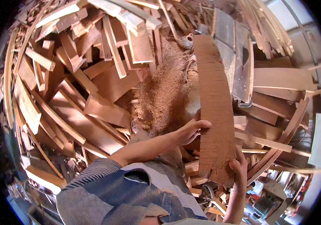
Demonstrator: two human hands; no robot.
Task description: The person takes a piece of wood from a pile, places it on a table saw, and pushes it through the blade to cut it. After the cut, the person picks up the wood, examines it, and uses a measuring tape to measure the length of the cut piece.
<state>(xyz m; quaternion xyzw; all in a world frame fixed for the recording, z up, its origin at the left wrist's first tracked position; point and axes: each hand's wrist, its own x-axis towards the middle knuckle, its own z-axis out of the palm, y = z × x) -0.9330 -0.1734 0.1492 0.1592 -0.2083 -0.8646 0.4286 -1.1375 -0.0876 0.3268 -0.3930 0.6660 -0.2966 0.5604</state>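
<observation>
A long reddish-brown wooden board (216,101) with a rough, cross-marked face stands lengthwise in front of me, its far end slightly narrower and its right edge curved. My left hand (192,130) grips its left edge around the middle, thumb lying over the face and the other fingers partly hidden behind. Lower down, my right hand (239,167) is closed on the right edge by the near end, thumb on the face. Just beyond the board's right side is a grey metal machine table (239,56), partly covered by the board.
Loose planks and offcuts (104,101) lie heaped to the left. Sawdust (160,86) covers the floor between that heap and the board. More boards (280,80) are stacked on the right, with long strips (267,30) leaning behind them. A motor-like unit (263,206) sits at the lower right.
</observation>
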